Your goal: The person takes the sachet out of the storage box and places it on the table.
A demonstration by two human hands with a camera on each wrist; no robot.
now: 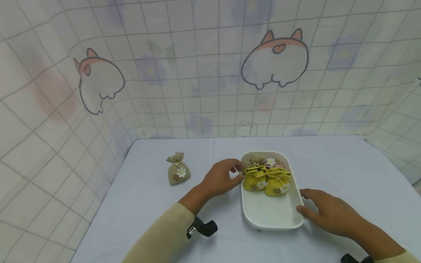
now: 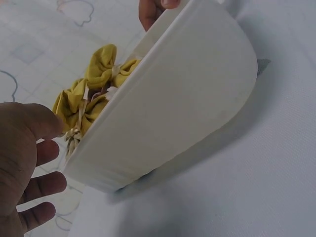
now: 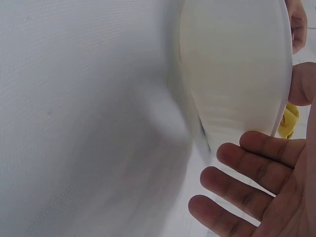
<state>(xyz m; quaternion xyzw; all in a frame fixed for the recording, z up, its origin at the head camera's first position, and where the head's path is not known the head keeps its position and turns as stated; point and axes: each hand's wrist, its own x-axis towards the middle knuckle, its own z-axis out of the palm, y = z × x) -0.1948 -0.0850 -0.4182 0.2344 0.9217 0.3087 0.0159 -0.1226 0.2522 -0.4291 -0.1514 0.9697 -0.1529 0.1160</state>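
Note:
A white tray (image 1: pixel 269 215) holds small drawstring pouches in its far half: two mustard-yellow pouches (image 1: pixel 255 180) side by side, with a beige pouch (image 1: pixel 255 160) and a pink pouch (image 1: pixel 279 164) behind them. White flowers decorate them. My left hand (image 1: pixel 223 177) is at the tray's left rim beside the pouches, its fingers loosely bent and thumb apart from them. In the left wrist view, its fingertips come right up to the yellow cloth (image 2: pixel 69 108). My right hand (image 1: pixel 332 213) touches the tray's right side, thumb at the rim and fingers (image 3: pixel 247 195) extended along the outer wall.
Another beige pouch (image 1: pixel 179 171) with a white flower lies on the white-covered table (image 1: pixel 141 219), left of the tray. A checked cloth (image 1: pixel 204 73) with cartoon animals hangs behind the table and along its sides. Black straps with wrist cameras (image 1: pixel 205 227) sit at my sleeves.

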